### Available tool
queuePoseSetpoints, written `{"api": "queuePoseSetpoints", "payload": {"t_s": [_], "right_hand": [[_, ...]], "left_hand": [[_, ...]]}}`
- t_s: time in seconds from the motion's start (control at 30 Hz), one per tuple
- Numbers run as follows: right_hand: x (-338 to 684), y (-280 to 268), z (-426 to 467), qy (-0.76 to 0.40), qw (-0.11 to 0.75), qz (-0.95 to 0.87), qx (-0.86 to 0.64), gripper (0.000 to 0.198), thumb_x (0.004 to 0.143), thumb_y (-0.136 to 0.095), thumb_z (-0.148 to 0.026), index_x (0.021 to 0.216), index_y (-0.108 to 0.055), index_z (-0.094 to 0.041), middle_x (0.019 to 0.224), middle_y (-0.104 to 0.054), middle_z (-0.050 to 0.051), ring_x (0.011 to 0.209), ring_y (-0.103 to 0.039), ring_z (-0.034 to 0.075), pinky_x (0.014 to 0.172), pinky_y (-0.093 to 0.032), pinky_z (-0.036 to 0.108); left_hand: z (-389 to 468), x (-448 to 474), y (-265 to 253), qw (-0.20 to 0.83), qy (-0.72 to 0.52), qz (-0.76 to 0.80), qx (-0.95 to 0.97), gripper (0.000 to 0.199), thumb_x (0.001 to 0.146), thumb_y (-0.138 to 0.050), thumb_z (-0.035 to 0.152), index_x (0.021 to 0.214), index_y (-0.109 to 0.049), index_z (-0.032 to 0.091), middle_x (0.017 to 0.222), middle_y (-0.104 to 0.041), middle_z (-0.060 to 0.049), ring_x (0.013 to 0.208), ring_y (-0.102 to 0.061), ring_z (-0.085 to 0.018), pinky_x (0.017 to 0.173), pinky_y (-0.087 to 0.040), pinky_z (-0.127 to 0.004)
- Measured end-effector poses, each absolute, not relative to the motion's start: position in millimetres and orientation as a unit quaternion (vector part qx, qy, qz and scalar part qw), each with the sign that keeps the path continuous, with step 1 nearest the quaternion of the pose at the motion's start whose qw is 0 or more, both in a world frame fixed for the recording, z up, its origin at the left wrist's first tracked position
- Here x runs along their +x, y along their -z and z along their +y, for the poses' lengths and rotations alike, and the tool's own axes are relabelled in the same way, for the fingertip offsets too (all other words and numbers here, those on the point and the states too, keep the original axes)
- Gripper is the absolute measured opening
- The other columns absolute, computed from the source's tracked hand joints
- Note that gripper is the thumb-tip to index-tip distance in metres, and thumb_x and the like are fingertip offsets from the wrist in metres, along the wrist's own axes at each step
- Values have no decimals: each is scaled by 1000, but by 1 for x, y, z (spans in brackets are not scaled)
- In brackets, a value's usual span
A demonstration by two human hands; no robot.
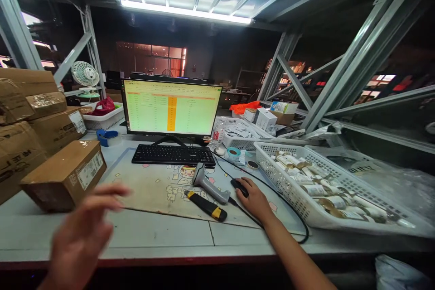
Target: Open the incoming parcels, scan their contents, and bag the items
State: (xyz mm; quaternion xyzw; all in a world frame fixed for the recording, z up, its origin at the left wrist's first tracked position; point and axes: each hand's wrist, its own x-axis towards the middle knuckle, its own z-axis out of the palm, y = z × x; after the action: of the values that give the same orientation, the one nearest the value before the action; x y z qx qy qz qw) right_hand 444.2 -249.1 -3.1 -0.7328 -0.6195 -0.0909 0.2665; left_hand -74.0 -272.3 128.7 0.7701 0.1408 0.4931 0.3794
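Metal shelving (356,50) is framing a white tabletop (149,231). The right hand (254,198) is curling its fingers around a black computer mouse (239,187) beneath them; the left hand (81,231) (blurred) is hovering empty, fingers loosely spread, near a cardboard box (57,172). Left of the right fingers, a scanner cable (247,215) is lying where leftward mouse sweeps could be snagging it.

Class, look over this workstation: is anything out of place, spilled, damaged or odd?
Nothing looks spilled. A black and yellow tool, seemingly a cutter, lies slantwise on the desk mat beside the grey scanner, mildly odd amid computer gear. The mat also looks unevenly yellowed, perhaps worn.
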Motion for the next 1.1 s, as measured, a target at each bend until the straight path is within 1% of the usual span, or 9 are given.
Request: {"api": "queuePoseSetpoints", "payload": {"t_s": [0.03, 0.1, 0.2, 0.33, 0.43, 0.53, 0.67, 0.83, 1.1], "right_hand": [[444, 3, -249, 90, 271, -618, -733, 47, 95, -48, -43, 134, -64, -22, 143, -58, 12, 127, -60, 29, 105, -52, 45], [444, -1, -249, 89, 284, -614, -731, 47, 95, -49, -43, 133, -65, -21, 142, -59, 13, 127, -60, 30, 107, -50, 47], [442, -14, -249, 105, 320, -619, -710, 48, 94, -51, -46, 131, -65, -19, 141, -60, 15, 130, -57, 31, 113, -45, 50], [428, -39, -237, 87, 350, -628, -690, 52, 91, -53, -50, 131, -64, -18, 129, -69, 16, 120, -64, 33, 108, -49, 50], [401, -46, -222, -23, 313, -641, -700, 63, 88, -55, -56, 138, -59, -18, 107, -75, 13, 91, -74, 29, 87, -58, 43], [369, -41, -212, -78, 238, -663, -705, 71, 87, -55, -59, 144, -55, -16, 102, -77, 13, 82, -74, 29, 77, -58, 40], [337, -32, -203, -21, 136, -673, -727, 75, 89, -55, -55, 147, -52, -8, 113, -75, 20, 96, -73, 36, 86, -55, 45], [310, -45, -197, -7, 56, -661, -748, 66, 89, -53, -34, 147, -51, -4, 121, -72, 23, 107, -71, 37, 87, -52, 41], [262, -131, -284, -38, 146, -770, -620, 51, 90, -61, -49, 135, -65, -27, 105, -77, 8, 90, -73, 29, 77, -54, 35]], "left_hand": [[-261, -94, -125, 252, -581, 256, 731, 19, 93, -58, 49, 109, -66, 44, 126, -65, 0, 119, -62, -34, 102, -54, -58], [-234, -131, -113, 8, -644, 401, 651, 53, 81, -73, 46, 130, -54, 57, 141, -57, 6, 133, -53, -39, 115, -43, -67], [-195, -166, -87, -121, -604, 544, 570, 109, 74, -80, 54, 158, -11, 50, 169, -19, 2, 154, -24, -43, 128, -22, -65], [-166, -179, -57, -52, -556, 631, 539, 134, 67, -86, 59, 163, -1, 19, 170, -8, -22, 156, -8, -49, 128, -14, -66], [-151, -187, -53, -6, -570, 665, 482, 142, 64, -92, 50, 163, 2, 12, 169, -6, -29, 158, -6, -43, 129, -16, -58], [-137, -205, -55, 91, -581, 690, 422, 146, 61, -95, 40, 164, 5, 14, 166, -18, -30, 156, -23, -41, 126, -25, -54], [-135, -224, -49, 133, -619, 635, 443, 136, 63, -93, 40, 165, -5, 19, 168, -23, -22, 156, -26, -32, 128, -24, -43], [-156, -210, -45, 266, -646, 539, 471, 133, 65, -89, 52, 164, -8, 19, 153, -47, -22, 140, -50, -34, 117, -42, -49], [-175, -151, -66, 385, -573, 451, 566, 139, 61, -94, 53, 165, -5, 29, 157, -41, -19, 133, -55, -37, 107, -53, -47]]}}
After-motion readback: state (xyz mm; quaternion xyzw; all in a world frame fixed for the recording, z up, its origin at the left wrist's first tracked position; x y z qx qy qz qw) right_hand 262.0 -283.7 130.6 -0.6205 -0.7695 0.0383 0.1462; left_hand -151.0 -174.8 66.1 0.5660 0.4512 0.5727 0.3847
